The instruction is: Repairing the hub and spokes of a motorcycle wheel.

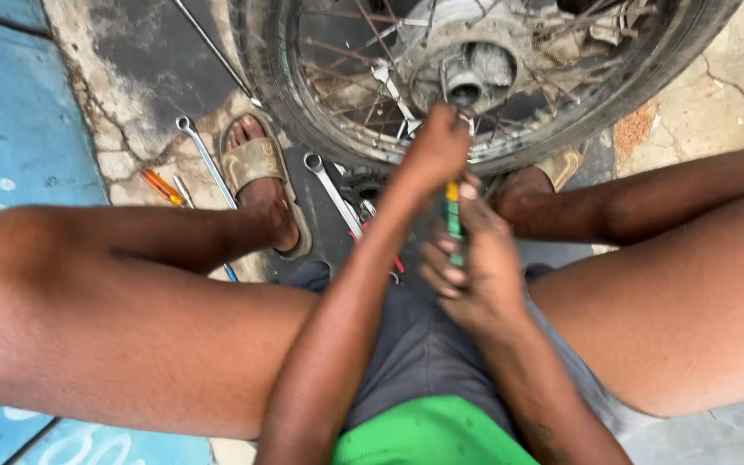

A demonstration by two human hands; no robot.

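Nearest the camera, the person sits low with knees spread wide, a green shirt hem point(428, 435) and dark shorts point(415, 344) between the thighs. Both forearms run up the middle of the view.

The right hand point(471, 271) is the nearer one. Its fingers curl shut around the handle of a green and yellow screwdriver point(454, 222). The tool's long axis runs almost straight away from the body, its yellow end pointing far, up toward the wheel. Just beyond, the left hand point(434, 151) reaches further out, fingers bunched together on the tool's far end where it meets the hub point(471, 82); what exactly it pinches is hidden under the knuckles. So the left hand is closer to the hub and the right hand drives from behind, the two lined up with the tool.

On the ground to the left lie a long ring spanner point(204, 155), an orange-handled tool point(164, 187) and a sandalled foot point(260, 176). A second spanner point(333, 194) rests nearer the middle, under the tyre.

Furthest away stands the spoked wheel point(510, 129), its tyre filling the top of the view. At the far left is a blue painted surface point(10, 129) with white curved markings; no packages or labels show.
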